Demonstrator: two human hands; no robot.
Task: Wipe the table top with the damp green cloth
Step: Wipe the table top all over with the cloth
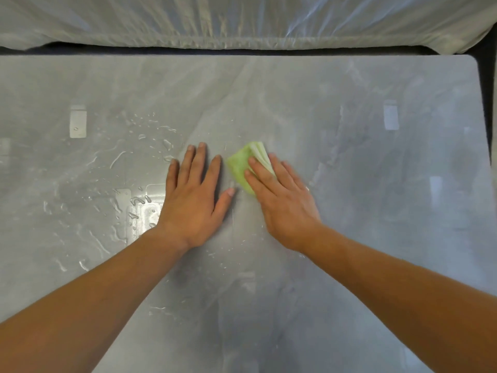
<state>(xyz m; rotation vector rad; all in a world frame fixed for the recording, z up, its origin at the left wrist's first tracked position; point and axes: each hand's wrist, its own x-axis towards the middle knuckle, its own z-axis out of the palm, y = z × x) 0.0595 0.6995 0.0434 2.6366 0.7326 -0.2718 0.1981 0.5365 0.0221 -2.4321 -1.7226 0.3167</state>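
Pressed flat rather than clenched, the right hand (282, 208) is laid on the green cloth (239, 165) with its fingers straight, so that the cloth is pinned to the table top (376, 157) and not gripped. The cloth is seen near the middle of the view, protruding from under the fingertips towards 11 o'clock. It is a pale lime green and is folded into a small wad. Several layers are fanned out at its far edge, where the folds look whitish. Its nearer part is hidden under the hand. The left hand (193, 200) is spread palm down on the bare surface just at 9 o'clock of the cloth, with fingers straight and nothing held; a narrow gap is left between its thumb and the cloth. The table top is a glossy grey with marble-like veining, and pale rectangular reflections are scattered on it. Water droplets (121, 184) and streaks are spread at 9 o'clock of the left hand. At 12 o'clock, beyond the far edge, a crinkled clear plastic sheet (242, 20) is draped over something pale.
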